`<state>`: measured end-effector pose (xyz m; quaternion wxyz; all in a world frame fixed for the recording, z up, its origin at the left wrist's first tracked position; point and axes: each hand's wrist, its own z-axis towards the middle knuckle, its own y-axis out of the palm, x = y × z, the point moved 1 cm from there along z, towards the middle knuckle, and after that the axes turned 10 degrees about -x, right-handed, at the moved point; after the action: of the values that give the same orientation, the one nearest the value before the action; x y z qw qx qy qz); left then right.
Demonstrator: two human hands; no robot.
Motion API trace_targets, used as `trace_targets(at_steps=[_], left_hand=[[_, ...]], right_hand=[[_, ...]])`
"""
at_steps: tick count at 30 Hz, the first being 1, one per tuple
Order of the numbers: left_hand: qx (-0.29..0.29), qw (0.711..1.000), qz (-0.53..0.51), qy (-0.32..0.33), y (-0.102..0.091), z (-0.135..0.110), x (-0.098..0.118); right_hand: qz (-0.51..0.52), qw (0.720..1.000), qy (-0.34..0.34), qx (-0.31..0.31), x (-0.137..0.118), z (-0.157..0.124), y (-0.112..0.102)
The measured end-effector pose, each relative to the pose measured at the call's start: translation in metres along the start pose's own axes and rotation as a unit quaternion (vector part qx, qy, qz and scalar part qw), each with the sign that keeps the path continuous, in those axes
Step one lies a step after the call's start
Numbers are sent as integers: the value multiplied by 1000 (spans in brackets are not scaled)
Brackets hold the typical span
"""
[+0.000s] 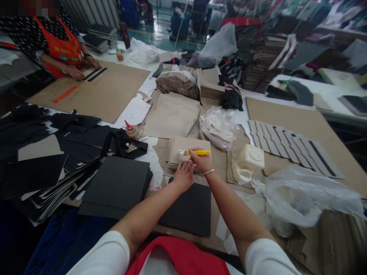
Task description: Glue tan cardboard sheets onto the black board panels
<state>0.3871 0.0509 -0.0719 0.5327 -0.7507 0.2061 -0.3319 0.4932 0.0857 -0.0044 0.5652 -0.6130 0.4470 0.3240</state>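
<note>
In front of me lies a small stack of tan cardboard sheets (183, 147). My right hand (200, 159) is closed around a paintbrush (202, 152) with a yellow handle, its pale bristles pointing left over the top sheet. Whether the bristles touch the card I cannot tell. My left hand (185, 175) rests on the near edge of the stack, fingers stretched out and holding nothing. Below both hands is a black board (190, 210), partly under my left forearm. To its left sits a stack of larger black boards (116, 183).
Right of the stack stands a cut-open plastic jug (254, 156), beside clear plastic bags (309, 194). Grey card pieces (286, 147) overlap in a row at right. A glue bottle (132, 130) stands at left. Across the table, a co-worker in an orange apron (64, 47) handles a card.
</note>
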Motion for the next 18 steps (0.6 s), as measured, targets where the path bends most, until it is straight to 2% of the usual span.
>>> trace_targets(at_steps=[4,6,8,13,15,18], left_hand=[[0,1000,-2,6,5,1,-4],[8,1000,-3,4,8,1,-4],[15,1000,-1,3,10,3,-4],[17,1000,8,8,11,4,-4],[14,1000,9,8,9,3,-3],[4,1000,13,7,5,2,-2]], right_hand=[[9,997,-10,-73,3,16,8],[1,997,-6,-82,6,26,10],[-6,998,7,-66,8,41,10],[32,998,44,30,12,82,5],[46,996,56,53,17,88,-5],[44,993,71,86,31,81,-33]])
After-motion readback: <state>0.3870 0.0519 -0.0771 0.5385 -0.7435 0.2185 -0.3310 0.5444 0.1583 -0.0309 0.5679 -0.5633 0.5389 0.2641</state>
